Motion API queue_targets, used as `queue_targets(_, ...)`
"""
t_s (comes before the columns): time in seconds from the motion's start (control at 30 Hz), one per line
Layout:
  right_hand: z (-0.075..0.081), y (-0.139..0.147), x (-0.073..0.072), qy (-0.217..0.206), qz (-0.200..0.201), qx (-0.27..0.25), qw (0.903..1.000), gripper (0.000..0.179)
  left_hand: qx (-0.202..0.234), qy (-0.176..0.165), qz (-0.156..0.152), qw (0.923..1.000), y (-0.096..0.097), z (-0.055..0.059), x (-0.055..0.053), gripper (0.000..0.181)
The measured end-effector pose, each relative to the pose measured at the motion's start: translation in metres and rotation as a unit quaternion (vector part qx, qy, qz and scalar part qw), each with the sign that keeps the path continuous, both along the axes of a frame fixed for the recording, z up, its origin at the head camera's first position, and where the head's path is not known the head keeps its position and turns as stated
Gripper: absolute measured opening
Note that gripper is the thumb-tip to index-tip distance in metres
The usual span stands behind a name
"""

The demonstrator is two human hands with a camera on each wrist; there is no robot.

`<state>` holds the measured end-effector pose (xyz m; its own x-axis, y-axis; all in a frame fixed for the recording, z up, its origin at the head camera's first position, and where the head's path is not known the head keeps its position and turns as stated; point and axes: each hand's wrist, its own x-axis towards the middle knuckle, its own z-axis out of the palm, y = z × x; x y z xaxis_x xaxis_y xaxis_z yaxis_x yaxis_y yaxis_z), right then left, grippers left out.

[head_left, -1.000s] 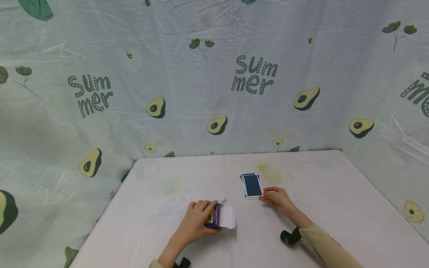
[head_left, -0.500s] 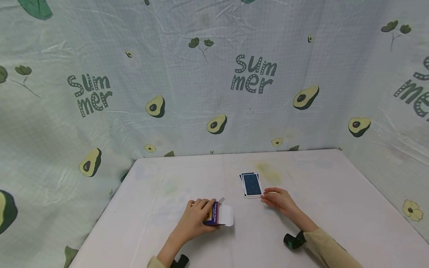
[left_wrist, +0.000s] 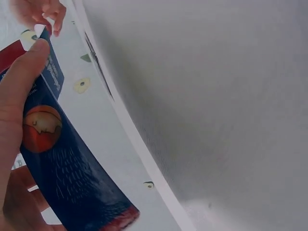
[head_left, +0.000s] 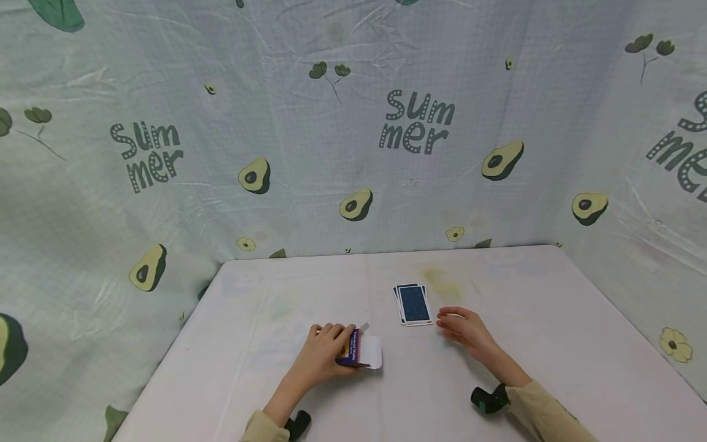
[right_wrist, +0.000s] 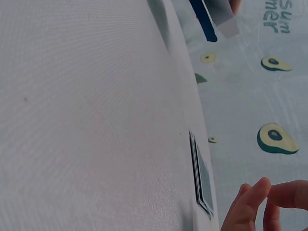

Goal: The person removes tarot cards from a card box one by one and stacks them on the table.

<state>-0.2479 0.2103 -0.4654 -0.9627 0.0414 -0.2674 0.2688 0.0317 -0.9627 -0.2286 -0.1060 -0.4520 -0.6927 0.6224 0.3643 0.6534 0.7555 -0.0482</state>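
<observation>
My left hand [head_left: 317,359] grips a dark blue card box [head_left: 353,347], its white flap sticking out to the right. In the left wrist view the box [left_wrist: 77,168] shows a round orange face print, with the thumb along one side and other fingers behind it. A stack of blue-backed cards [head_left: 414,304] lies slightly fanned on the table, right of the box and farther back. Just right of the stack is my right hand [head_left: 469,331], apart from it, fingers loosely bent and holding nothing. In the right wrist view the cards [right_wrist: 205,180] appear edge-on.
The white table [head_left: 309,282] meets a hanging cloth [head_left: 309,147] printed with avocados at the back and sides. A dark wrist-worn device [head_left: 488,399] sits at my right wrist, and another dark device [head_left: 298,425] at the left.
My right hand has drawn slightly away from the cards, opening a small gap. The left hand still holds the box, almost unmoved. The card stack stays where it was.
</observation>
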Motion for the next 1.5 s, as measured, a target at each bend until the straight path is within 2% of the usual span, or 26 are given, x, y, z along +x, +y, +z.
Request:
queue_targets(0.23,0.004,0.002,0.001,0.007,-0.001,0.000,1.0000,0.044,-0.045,0.046,-0.001,0.9979,0.005,0.000,-0.009,0.077)
queue_targets(0.6,0.008,0.002,0.004,0.019,0.003,0.008,0.9998,0.046,-0.075,0.047,-0.007,0.9960,0.012,0.003,-0.026,0.075)
queue_targets(0.83,0.009,0.003,0.004,0.016,0.000,0.002,0.9999,0.046,-0.100,0.061,-0.013,0.9931,0.015,0.006,-0.033,0.075)
queue_targets(1.13,0.010,0.004,0.003,0.018,0.001,0.002,0.9998,0.046,-0.117,0.050,-0.012,0.9918,0.023,0.004,-0.042,0.071)
queue_targets(1.37,0.011,0.003,0.003,0.016,-0.005,0.002,0.9999,0.046,-0.133,0.014,-0.009,0.9909,0.030,0.002,-0.047,0.072)
queue_targets(1.5,0.011,0.004,0.003,0.015,-0.007,0.002,0.9999,0.046,-0.148,0.010,-0.005,0.9889,0.033,0.001,-0.047,0.071)
